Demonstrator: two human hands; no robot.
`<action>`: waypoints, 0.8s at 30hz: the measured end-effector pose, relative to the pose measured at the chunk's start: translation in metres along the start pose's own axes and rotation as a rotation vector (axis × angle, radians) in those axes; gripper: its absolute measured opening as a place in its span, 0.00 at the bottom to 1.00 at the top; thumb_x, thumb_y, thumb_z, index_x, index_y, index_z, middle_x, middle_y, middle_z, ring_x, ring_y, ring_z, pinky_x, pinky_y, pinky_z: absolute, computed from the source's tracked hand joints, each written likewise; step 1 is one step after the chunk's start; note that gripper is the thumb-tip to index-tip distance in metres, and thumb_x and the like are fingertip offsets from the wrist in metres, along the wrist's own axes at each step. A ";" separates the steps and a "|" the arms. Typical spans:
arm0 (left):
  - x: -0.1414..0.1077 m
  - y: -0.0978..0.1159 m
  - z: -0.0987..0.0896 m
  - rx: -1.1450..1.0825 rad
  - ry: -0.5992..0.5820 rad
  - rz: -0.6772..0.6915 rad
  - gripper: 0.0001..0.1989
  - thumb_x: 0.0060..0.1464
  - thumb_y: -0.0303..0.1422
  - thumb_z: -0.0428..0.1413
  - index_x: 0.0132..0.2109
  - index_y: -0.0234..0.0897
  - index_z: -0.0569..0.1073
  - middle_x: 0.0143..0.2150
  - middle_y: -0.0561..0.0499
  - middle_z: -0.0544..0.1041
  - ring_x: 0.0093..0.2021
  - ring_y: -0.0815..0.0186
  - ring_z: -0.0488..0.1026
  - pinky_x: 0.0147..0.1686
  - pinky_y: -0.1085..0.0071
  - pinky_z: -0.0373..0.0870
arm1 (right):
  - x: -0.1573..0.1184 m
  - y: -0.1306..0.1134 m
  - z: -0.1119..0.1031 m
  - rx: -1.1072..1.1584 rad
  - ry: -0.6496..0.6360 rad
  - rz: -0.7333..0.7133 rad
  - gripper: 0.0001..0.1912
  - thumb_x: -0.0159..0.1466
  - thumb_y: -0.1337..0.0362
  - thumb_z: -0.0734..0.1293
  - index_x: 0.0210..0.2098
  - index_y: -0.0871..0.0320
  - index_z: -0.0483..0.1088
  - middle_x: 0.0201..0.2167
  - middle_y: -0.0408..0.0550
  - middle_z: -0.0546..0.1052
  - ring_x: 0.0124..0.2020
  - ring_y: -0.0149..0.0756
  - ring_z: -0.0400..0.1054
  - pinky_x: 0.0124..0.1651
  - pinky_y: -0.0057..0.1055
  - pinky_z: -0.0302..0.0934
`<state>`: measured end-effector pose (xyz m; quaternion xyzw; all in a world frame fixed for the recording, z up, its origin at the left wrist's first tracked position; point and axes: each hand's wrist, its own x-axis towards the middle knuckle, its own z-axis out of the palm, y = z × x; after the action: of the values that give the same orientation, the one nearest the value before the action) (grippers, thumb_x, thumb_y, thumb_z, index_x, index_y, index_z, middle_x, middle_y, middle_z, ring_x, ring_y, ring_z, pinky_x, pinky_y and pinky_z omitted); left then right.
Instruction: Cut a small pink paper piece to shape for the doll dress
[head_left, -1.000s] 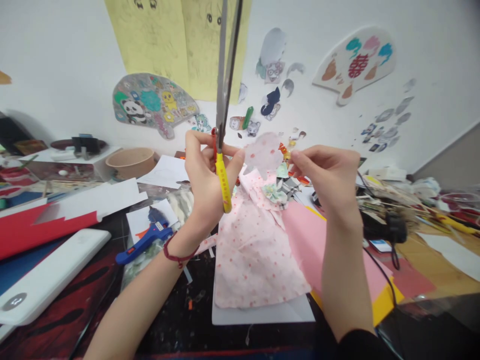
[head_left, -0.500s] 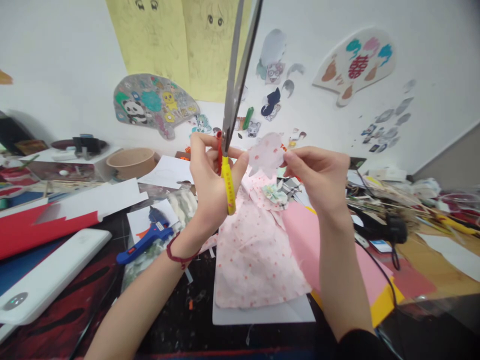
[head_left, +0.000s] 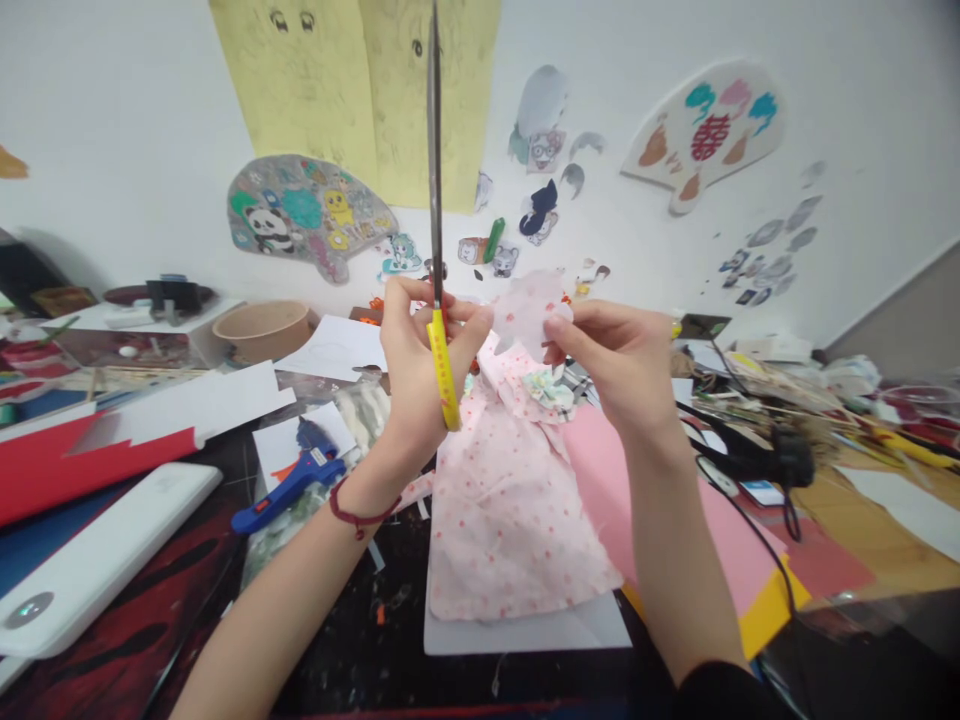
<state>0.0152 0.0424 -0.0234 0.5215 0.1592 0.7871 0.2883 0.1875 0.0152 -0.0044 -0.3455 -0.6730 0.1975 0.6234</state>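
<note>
A small piece of pink dotted fabric (head_left: 521, 305) is stretched between my two hands above the table. My left hand (head_left: 416, 365) is closed, its thumb and finger pinching the fabric's left edge. Hooked in that same hand is a pair of scissors (head_left: 437, 200) with a yellow handle, blades pointing up. My right hand (head_left: 622, 355) pinches the fabric's right edge between thumb and fingers. Below them lies a pink dotted fabric dress (head_left: 517, 520) with a ruffled pale green and white trim (head_left: 549, 390), resting on a white sheet (head_left: 525, 635).
Left of the dress are a blue glue gun (head_left: 289, 490), a white power-bank-like device (head_left: 112, 555) and red card (head_left: 150, 450). On the right lie pink paper (head_left: 600, 475), a black cable (head_left: 772, 560) and many thin sticks (head_left: 772, 400). A wall with drawings (head_left: 300, 90) stands behind.
The scissors have swung left and now stand nearly upright, their blades seen edge-on. My right hand has shifted slightly left, and the fabric piece has turned and bunched a little.
</note>
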 end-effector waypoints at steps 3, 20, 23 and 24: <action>0.002 -0.004 -0.001 0.031 -0.009 -0.080 0.22 0.54 0.45 0.67 0.36 0.41 0.62 0.26 0.58 0.73 0.18 0.75 0.63 0.19 0.73 0.57 | -0.002 -0.002 0.003 -0.079 0.100 -0.064 0.12 0.60 0.53 0.76 0.29 0.55 0.79 0.24 0.41 0.78 0.23 0.30 0.71 0.27 0.29 0.69; -0.007 0.009 -0.007 0.195 -0.196 0.262 0.26 0.48 0.35 0.72 0.42 0.44 0.61 0.37 0.53 0.78 0.26 0.70 0.66 0.27 0.67 0.61 | -0.023 -0.036 0.020 -0.236 0.099 -0.211 0.04 0.64 0.61 0.72 0.32 0.51 0.80 0.30 0.43 0.80 0.31 0.33 0.72 0.32 0.32 0.69; -0.008 0.005 -0.008 0.197 -0.207 0.294 0.27 0.47 0.39 0.72 0.43 0.45 0.61 0.38 0.53 0.78 0.25 0.70 0.64 0.25 0.67 0.59 | -0.024 -0.038 0.021 -0.239 0.088 -0.193 0.05 0.65 0.63 0.72 0.32 0.51 0.80 0.30 0.43 0.81 0.31 0.33 0.72 0.34 0.32 0.69; -0.009 0.005 -0.008 0.194 -0.206 0.298 0.27 0.47 0.39 0.72 0.43 0.45 0.61 0.38 0.53 0.77 0.25 0.70 0.65 0.24 0.68 0.59 | -0.024 -0.039 0.021 -0.246 0.081 -0.180 0.05 0.65 0.63 0.71 0.32 0.50 0.80 0.31 0.43 0.81 0.31 0.33 0.73 0.34 0.32 0.70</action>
<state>0.0093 0.0337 -0.0302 0.6424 0.1252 0.7445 0.1320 0.1584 -0.0250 0.0025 -0.3652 -0.6946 0.0425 0.6183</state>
